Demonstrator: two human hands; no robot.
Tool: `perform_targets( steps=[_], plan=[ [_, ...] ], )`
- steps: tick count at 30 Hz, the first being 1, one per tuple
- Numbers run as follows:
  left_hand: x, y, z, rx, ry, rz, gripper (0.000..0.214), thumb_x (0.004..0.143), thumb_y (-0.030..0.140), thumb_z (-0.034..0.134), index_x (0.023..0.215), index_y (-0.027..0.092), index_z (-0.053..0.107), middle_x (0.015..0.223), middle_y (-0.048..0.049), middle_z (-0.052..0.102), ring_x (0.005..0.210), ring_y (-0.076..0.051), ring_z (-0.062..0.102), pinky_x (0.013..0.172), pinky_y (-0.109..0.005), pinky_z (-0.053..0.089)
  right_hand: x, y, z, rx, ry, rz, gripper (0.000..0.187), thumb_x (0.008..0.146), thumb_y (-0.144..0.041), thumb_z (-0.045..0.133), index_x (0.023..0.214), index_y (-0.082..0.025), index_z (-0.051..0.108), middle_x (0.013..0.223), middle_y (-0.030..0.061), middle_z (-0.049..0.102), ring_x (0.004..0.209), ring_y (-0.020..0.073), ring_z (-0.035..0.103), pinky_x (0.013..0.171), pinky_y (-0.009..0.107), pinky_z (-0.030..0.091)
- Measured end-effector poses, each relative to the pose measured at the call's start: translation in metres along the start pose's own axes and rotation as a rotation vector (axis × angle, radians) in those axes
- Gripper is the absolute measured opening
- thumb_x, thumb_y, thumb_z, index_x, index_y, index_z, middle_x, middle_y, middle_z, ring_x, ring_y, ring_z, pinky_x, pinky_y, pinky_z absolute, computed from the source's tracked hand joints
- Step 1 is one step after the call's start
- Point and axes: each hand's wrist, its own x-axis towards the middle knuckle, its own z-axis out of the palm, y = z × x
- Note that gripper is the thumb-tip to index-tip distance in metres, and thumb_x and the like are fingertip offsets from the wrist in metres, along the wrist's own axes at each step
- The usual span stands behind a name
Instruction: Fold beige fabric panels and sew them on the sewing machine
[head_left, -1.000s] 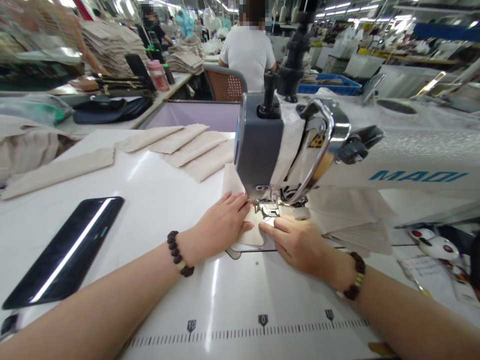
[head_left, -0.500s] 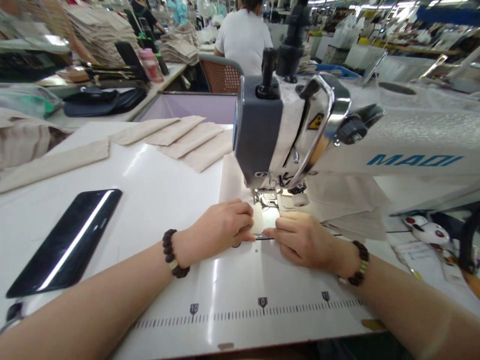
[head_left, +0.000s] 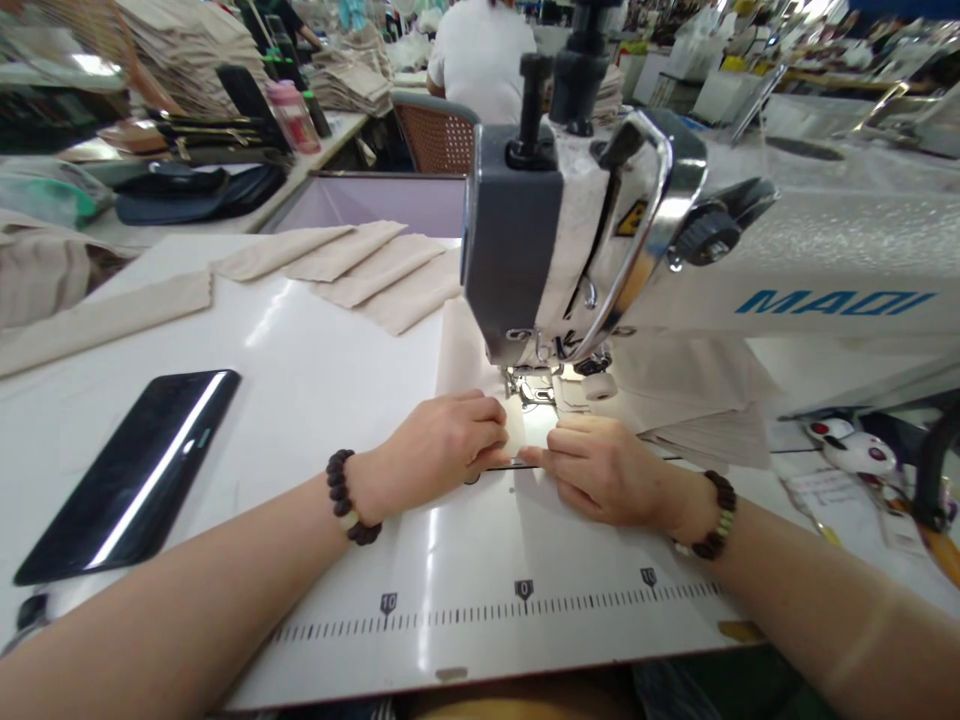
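Observation:
My left hand (head_left: 454,435) is closed, thumb and fingers pinching the edge of a beige fabric piece (head_left: 459,345) that lies left of the needle of the sewing machine (head_left: 517,240). My right hand (head_left: 604,470) has curled fingers just right of the lit needle plate (head_left: 538,425), its index fingertip pointing at my left thumb. Small beige fabric layers (head_left: 571,394) lie right beside the presser foot (head_left: 536,388), above the right knuckles. Whatever the right fingers grip is hidden beneath them.
Beige fabric strips (head_left: 375,265) fan out behind on the white table (head_left: 315,350). A black phone (head_left: 131,470) lies at left. More beige fabric (head_left: 697,400) is stacked under the machine arm. A person in a white shirt (head_left: 484,60) sits ahead near a brown chair (head_left: 439,135).
The view has tipped slightly downward, so the scene sits a little higher or shifted. Both hands keep nearly the same pose beside the needle plate.

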Motion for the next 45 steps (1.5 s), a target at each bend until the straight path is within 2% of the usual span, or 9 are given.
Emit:
perform_targets(
  steps=[6, 13, 19, 24, 27, 30, 32, 37, 45],
  plan=[
    [0.001, 0.0, 0.0011, 0.035, 0.012, 0.009, 0.031, 0.092, 0.025, 0.041, 0.075, 0.012, 0.064, 0.08, -0.006, 0.06, 0.072, -0.015, 0.055, 0.064, -0.027, 0.046, -0.001, 0.0, 0.0001, 0.014, -0.006, -0.003, 0.031, 0.09, -0.015, 0.031, 0.093, -0.01, 0.062, 0.066, 0.0034, 0.049, 0.06, 0.0163, 0.037, 0.055, 0.03, 0.027],
    [0.0003, -0.0009, 0.0011, 0.014, 0.002, 0.045, 0.029, 0.09, 0.029, 0.045, 0.078, 0.011, 0.063, 0.079, -0.0064, 0.06, 0.073, -0.016, 0.054, 0.066, -0.028, 0.046, -0.0012, 0.0007, 0.0002, 0.003, -0.012, -0.027, 0.033, 0.091, -0.016, 0.029, 0.088, -0.011, 0.061, 0.066, 0.0038, 0.05, 0.06, 0.0159, 0.037, 0.054, 0.03, 0.026],
    [0.0014, 0.0016, 0.0031, 0.022, 0.027, 0.058, 0.027, 0.09, 0.022, 0.043, 0.075, 0.011, 0.062, 0.077, -0.0062, 0.06, 0.072, -0.015, 0.054, 0.065, -0.028, 0.046, -0.0022, 0.0, -0.001, 0.017, -0.006, -0.03, 0.031, 0.089, -0.014, 0.031, 0.088, -0.01, 0.061, 0.067, 0.0043, 0.05, 0.061, 0.0163, 0.037, 0.054, 0.03, 0.027],
    [0.0023, 0.0036, 0.0049, -0.077, 0.089, -0.022, 0.02, 0.087, 0.018, 0.047, 0.072, 0.011, 0.059, 0.078, -0.0056, 0.06, 0.071, -0.014, 0.055, 0.065, -0.025, 0.047, -0.0021, -0.0016, 0.0006, 0.027, -0.014, 0.015, 0.031, 0.088, -0.013, 0.031, 0.101, -0.009, 0.059, 0.068, 0.0044, 0.051, 0.062, 0.0169, 0.039, 0.056, 0.03, 0.029],
    [0.0028, 0.0032, 0.0036, -0.161, 0.145, -0.055, 0.016, 0.085, 0.014, 0.048, 0.071, 0.012, 0.056, 0.077, -0.0044, 0.06, 0.07, -0.012, 0.056, 0.063, -0.023, 0.047, -0.0019, -0.003, 0.0037, 0.029, -0.091, 0.082, 0.032, 0.087, -0.015, 0.036, 0.111, -0.009, 0.056, 0.072, 0.0049, 0.054, 0.065, 0.0173, 0.043, 0.059, 0.03, 0.031],
    [0.0031, 0.0028, 0.0015, -0.201, 0.265, -0.026, 0.012, 0.083, 0.01, 0.048, 0.075, 0.013, 0.056, 0.079, -0.004, 0.061, 0.073, -0.011, 0.057, 0.065, -0.022, 0.048, -0.0017, -0.0043, 0.0051, 0.024, -0.175, 0.096, 0.033, 0.085, -0.016, 0.039, 0.113, -0.009, 0.055, 0.073, 0.0047, 0.056, 0.066, 0.0176, 0.045, 0.06, 0.031, 0.032],
    [0.0029, 0.0032, 0.001, -0.188, 0.304, 0.005, 0.011, 0.083, 0.011, 0.048, 0.076, 0.013, 0.057, 0.081, -0.0045, 0.062, 0.076, -0.012, 0.058, 0.068, -0.023, 0.048, -0.0018, -0.0046, 0.005, 0.02, -0.186, 0.084, 0.034, 0.085, -0.017, 0.038, 0.114, -0.009, 0.055, 0.073, 0.0047, 0.056, 0.065, 0.0177, 0.045, 0.06, 0.031, 0.033],
    [0.0013, 0.0054, 0.005, -0.08, 0.143, 0.049, 0.015, 0.086, 0.015, 0.049, 0.077, 0.012, 0.061, 0.08, -0.0049, 0.064, 0.075, -0.015, 0.057, 0.069, -0.029, 0.047, -0.0017, -0.0041, 0.0043, 0.004, -0.166, 0.058, 0.031, 0.086, -0.018, 0.038, 0.108, -0.009, 0.057, 0.071, 0.0047, 0.054, 0.064, 0.0177, 0.044, 0.059, 0.031, 0.033],
    [0.0007, 0.0037, 0.0082, -0.068, 0.034, 0.053, 0.018, 0.088, 0.016, 0.047, 0.08, 0.01, 0.062, 0.083, -0.0063, 0.063, 0.077, -0.016, 0.056, 0.072, -0.029, 0.047, -0.0005, -0.0043, 0.0055, 0.003, -0.126, 0.032, 0.029, 0.086, -0.016, 0.036, 0.103, -0.009, 0.059, 0.069, 0.004, 0.054, 0.062, 0.0172, 0.043, 0.058, 0.03, 0.032]
  ],
)
